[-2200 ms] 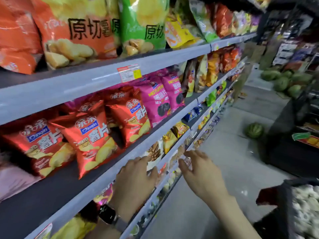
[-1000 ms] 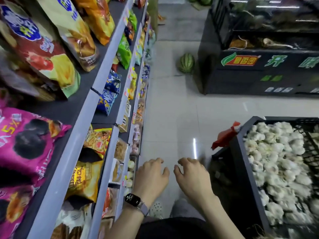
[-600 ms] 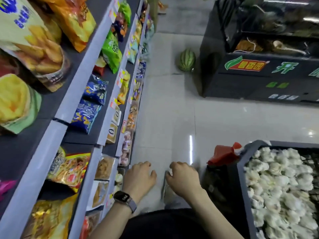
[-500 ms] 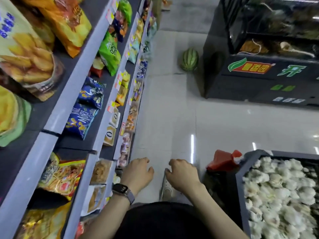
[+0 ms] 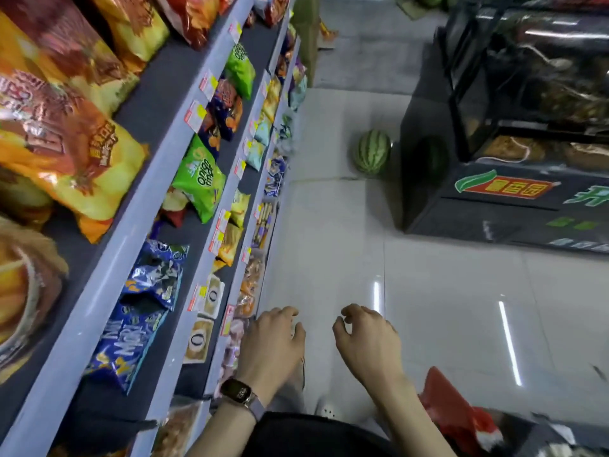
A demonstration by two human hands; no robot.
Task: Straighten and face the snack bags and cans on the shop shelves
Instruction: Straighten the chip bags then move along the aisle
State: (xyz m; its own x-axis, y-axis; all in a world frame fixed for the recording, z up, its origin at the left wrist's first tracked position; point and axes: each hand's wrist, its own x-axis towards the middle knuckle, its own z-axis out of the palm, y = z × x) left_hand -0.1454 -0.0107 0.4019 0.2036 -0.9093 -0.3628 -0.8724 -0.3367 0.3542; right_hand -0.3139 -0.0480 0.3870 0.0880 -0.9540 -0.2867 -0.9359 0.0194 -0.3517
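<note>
Tiled aisle floor (image 5: 329, 225) at 3 o'clock, shelves (image 5: 108, 268) of snack bags (image 5: 201, 179) running 7 to 12 o'clock; judged between grasps: left hand (image 5: 270, 344) and right hand (image 5: 367, 344) at 6 o'clock, loosely curled, empty, near bottom-shelf packets (image 5: 245, 301); next: pinch one, turn label outward.

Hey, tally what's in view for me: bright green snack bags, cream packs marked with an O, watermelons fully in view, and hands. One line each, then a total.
Bright green snack bags: 2
Cream O packs: 2
Watermelons fully in view: 1
Hands, left hand and right hand: 2
Total: 7
</note>
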